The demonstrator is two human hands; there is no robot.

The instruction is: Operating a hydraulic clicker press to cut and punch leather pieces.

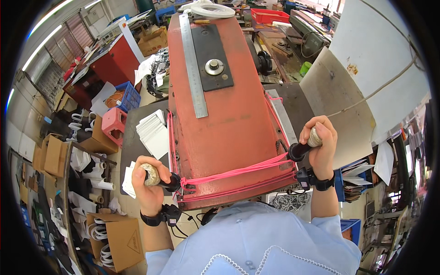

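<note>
In front of me stands the big red head of a machine (220,146). My left hand (149,188) is closed around a handle wrapped in pale tape (150,175), which ends in a black knob-like base (173,182) at the machine's near left corner. At the near right corner, my right hand (322,146) grips a matching taped handle (315,137) on a black base (298,151). Pink cords (238,170) stretch across the machine's front between the two bases and run back along its sides. A wristband with a small black device sits on each wrist.
On the machine's top lie a steel ruler (193,68) and a black plate with a round dial (214,67). White cards (153,134) are stacked on the dark table to the left. Beyond are a pink stool (114,123), cardboard boxes (123,240) and a leaning grey sheet (339,101).
</note>
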